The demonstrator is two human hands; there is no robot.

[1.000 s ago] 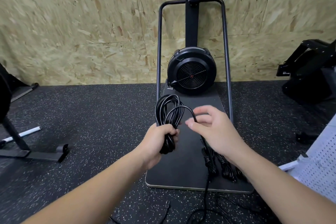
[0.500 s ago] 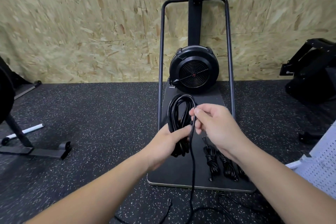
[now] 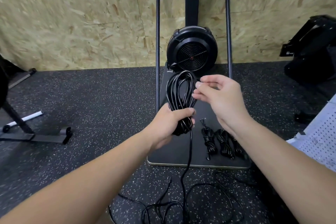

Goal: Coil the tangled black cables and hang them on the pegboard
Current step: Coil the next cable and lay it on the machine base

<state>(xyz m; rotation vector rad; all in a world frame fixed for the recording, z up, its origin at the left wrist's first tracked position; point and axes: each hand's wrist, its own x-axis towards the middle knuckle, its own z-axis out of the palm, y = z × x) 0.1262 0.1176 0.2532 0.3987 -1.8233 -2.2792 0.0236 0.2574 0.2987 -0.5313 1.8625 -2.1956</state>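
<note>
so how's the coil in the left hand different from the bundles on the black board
The coil is large, loosely looped and gripped upright by the left hand; the bundles are small, tightly wound and lying flat. The coil trails a loose tail to the floor; the bundles look finished. All are black cable.

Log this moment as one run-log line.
left hand: grips looped black cable coil | right hand: beside loops | tail: on speckled floor

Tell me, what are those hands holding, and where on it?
The left hand grips the black cable coil round its lower end, the loops standing above the fist. The right hand holds nothing, its fingers loose beside the loops.
</note>
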